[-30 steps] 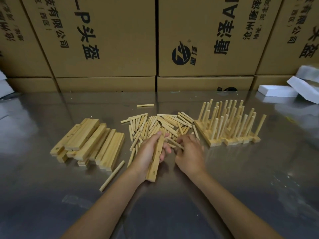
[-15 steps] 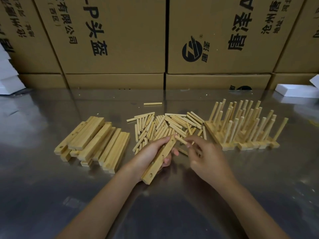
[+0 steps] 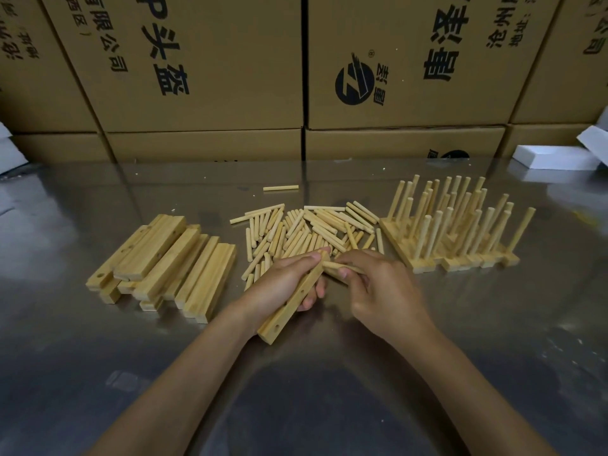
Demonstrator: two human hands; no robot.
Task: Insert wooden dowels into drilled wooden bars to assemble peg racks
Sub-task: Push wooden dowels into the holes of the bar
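Observation:
My left hand (image 3: pixel 282 280) grips a drilled wooden bar (image 3: pixel 289 306) at an angle, its near end low over the metal table. My right hand (image 3: pixel 378 284) pinches a wooden dowel (image 3: pixel 335 266) whose tip touches the bar's far end. Behind my hands lies a pile of loose dowels (image 3: pixel 306 230). A stack of drilled bars (image 3: pixel 164 264) sits to the left. Finished peg racks (image 3: pixel 450 232) with upright dowels stand to the right.
A single dowel (image 3: pixel 280 188) lies apart behind the pile. Cardboard boxes (image 3: pixel 210 70) form a wall along the table's back edge. White foam blocks (image 3: pixel 556 158) rest at the back right.
My right hand lifted a dowel out of the pile and brought it to the far end of the bar. The left hand tilted the bar slightly.

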